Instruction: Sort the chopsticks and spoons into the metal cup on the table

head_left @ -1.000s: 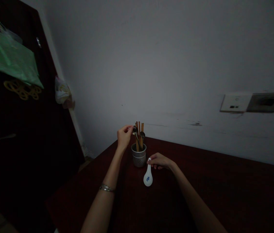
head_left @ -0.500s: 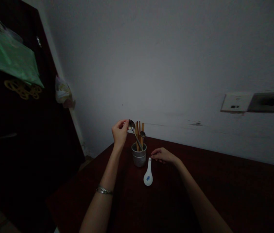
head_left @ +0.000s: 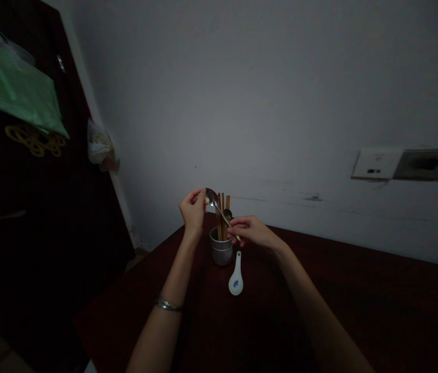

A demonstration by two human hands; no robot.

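My left hand pinches the bowl end of a metal spoon, held above a small perforated metal cup. My right hand is closed on the same spoon's handle just above the cup's right rim. Several wooden chopsticks and another metal spoon stand in the cup. A white ceramic spoon with a blue mark lies on the dark red table, just in front of the cup, with no hand on it.
The table's corner sits near a white wall. A dark door at the left carries a green bag and a small plastic bag. Wall sockets are at the right.
My left hand lifted the metal spoon up out of the cup. My right hand left the white ceramic spoon on the table and rose to grip the metal spoon's handle.
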